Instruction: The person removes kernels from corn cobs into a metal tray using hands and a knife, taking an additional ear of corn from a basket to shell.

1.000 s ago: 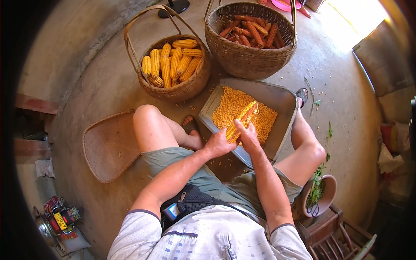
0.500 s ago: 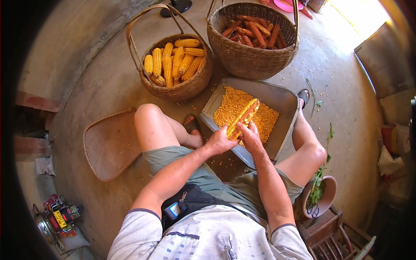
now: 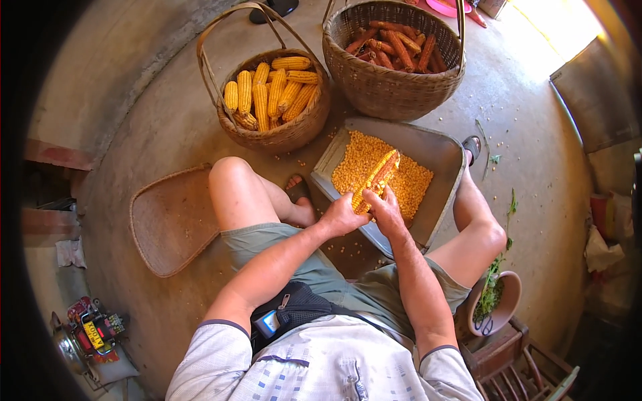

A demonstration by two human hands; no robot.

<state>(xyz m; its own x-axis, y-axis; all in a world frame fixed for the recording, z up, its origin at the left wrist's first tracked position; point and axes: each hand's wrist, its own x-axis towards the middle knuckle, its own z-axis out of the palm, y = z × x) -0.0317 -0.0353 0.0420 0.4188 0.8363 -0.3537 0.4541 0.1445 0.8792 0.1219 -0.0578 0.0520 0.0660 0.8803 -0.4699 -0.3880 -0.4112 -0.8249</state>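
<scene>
A yellow corn cob (image 3: 380,171) with a reddish bare strip along it slants over a grey tray (image 3: 439,199), which holds a bed of loose kernels (image 3: 411,187). My left hand (image 3: 342,214) is closed round the cob's lower end. Just to its right, my right hand (image 3: 386,212) grips the cob too, with the thumb pressed on it. Part of the fingers of both hands is hidden behind the cob and the hands.
Beyond the tray stand a basket (image 3: 267,137) of yellow cobs and another (image 3: 388,93) of reddish cobs. A flat woven tray (image 3: 170,227) lies left of my legs. At the right are a pot (image 3: 508,294) with greens and a wooden chair (image 3: 515,361). Scattered kernels lie on the floor.
The whole view has shifted slightly, with the baskets and tray a little further right. Both hands still grip the cob, with only slight movement of fingers and cob.
</scene>
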